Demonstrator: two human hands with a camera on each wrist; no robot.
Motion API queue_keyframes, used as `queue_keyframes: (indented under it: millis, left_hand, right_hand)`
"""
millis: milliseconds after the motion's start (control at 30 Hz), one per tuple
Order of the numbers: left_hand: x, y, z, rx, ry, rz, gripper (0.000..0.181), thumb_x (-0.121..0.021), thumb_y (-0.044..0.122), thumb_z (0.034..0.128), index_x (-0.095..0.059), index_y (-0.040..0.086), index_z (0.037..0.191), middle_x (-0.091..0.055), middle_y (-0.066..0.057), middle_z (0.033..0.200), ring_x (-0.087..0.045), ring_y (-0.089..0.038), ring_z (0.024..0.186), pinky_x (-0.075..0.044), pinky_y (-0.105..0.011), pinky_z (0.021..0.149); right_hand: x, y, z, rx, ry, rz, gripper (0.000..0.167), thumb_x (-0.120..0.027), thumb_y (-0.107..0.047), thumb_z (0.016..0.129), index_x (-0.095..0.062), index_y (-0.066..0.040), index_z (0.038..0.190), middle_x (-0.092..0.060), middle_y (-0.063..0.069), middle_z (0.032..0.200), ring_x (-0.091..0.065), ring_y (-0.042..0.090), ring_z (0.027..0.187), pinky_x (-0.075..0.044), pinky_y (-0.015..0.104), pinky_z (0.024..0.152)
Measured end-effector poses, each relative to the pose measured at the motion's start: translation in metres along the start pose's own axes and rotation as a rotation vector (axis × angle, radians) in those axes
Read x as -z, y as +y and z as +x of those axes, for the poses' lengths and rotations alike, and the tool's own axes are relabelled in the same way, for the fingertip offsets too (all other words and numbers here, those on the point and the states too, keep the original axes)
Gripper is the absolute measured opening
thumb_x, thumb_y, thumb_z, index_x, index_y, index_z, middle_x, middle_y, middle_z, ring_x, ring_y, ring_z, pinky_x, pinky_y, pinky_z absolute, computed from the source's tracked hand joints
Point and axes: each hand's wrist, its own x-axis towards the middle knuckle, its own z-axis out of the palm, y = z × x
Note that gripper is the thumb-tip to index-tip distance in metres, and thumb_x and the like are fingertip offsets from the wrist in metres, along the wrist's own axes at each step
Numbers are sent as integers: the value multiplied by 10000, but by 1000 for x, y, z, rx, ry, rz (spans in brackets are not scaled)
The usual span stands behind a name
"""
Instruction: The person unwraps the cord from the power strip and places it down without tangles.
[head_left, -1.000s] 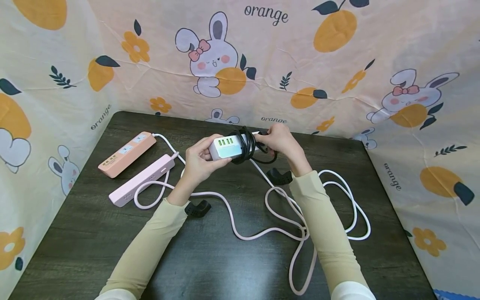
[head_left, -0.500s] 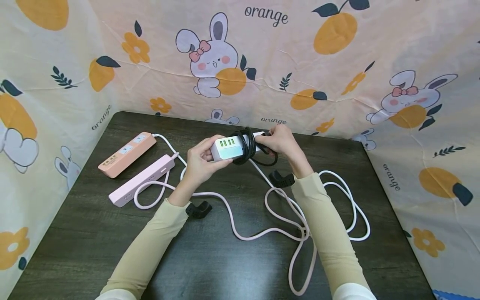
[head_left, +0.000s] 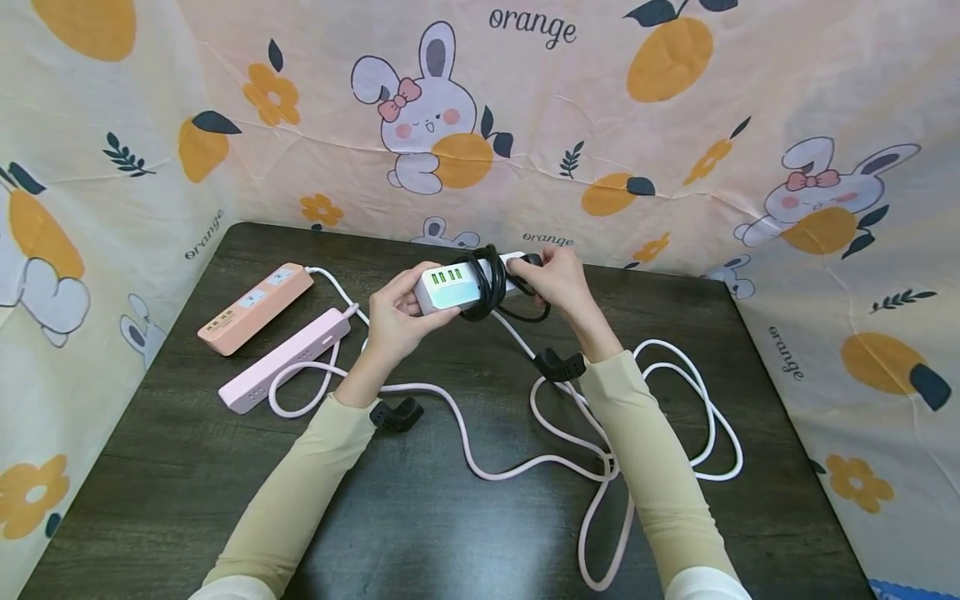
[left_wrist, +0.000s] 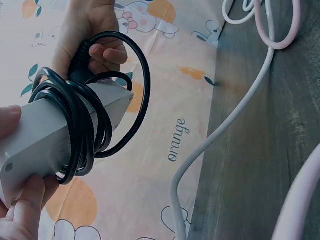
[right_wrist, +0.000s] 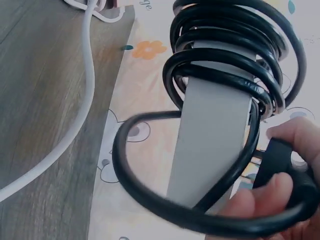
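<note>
A white power strip with several green USB ports is held up over the back of the table. My left hand grips its port end, thumb below and fingers above. Black cord winds in several loops round the middle of the strip, and one loose loop hangs at the far end. In my right hand is the cord's black plug, pinched between thumb and fingers. Metal prongs point toward the strip's side in the right wrist view; whether they touch it I cannot tell.
An orange power strip and a pink power strip lie on the left of the dark table. Their white cord and pale pink cord run loosely across it. Printed cloth hangs around the table.
Both hands and the white strip have shifted very slightly left and up. My right hand still holds the plug and the cord stays wound.
</note>
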Motion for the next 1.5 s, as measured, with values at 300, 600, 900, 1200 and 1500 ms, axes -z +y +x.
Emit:
queue_keyframes:
  millis: [300, 600, 900, 1200, 1500]
  left_hand:
    - [12, 4, 6, 47, 107, -142, 549, -682, -247, 653, -520, -172, 1172, -614, -125, 1077, -628, -153, 962, -524, -270, 793]
    - [21, 11, 9, 112, 165, -206, 524, -653, -228, 696, -513, -157, 1196, -602, -104, 1103, -619, -183, 965, -533, -278, 774]
    - [22, 12, 5, 159, 104, -239, 523, -632, -236, 706, -514, -143, 1207, -599, -110, 1094, -635, -173, 942, -537, -272, 754]
    - [23, 7, 4, 166, 88, -250, 545, -621, -240, 709, -460, -186, 1227, -572, -133, 1118, -627, -157, 952, -533, -257, 758]
    - [26, 5, 7, 127, 162, -250, 508, -642, -229, 705, -531, -138, 1192, -609, -68, 1084, -626, -177, 944, -540, -268, 743]
  right_hand:
    - [4, 9, -23, 211, 13, 173, 314, -749, -252, 802, -521, -53, 887, -574, 27, 603, -566, 146, 495, -431, 240, 508]
    - [-1, 44, -26, 219, -102, 218, 377, -702, -7, 812, -539, 69, 1143, -658, 94, 904, -602, 73, 764, -491, 192, 680]
    - [11, 57, -10, 312, 218, 685, 225, -587, 23, 893, -519, -14, 1104, -678, -51, 915, -651, 106, 882, -515, 228, 701]
    - [33, 49, -26, 676, 139, 925, 212, -525, 80, 906, -530, -10, 1098, -659, 167, 1032, -651, 246, 961, -525, 310, 812]
    - [45, 75, -45, 617, -33, 786, 174, -513, 84, 908, -605, -11, 1021, -694, 103, 822, -677, 188, 713, -544, 287, 700]
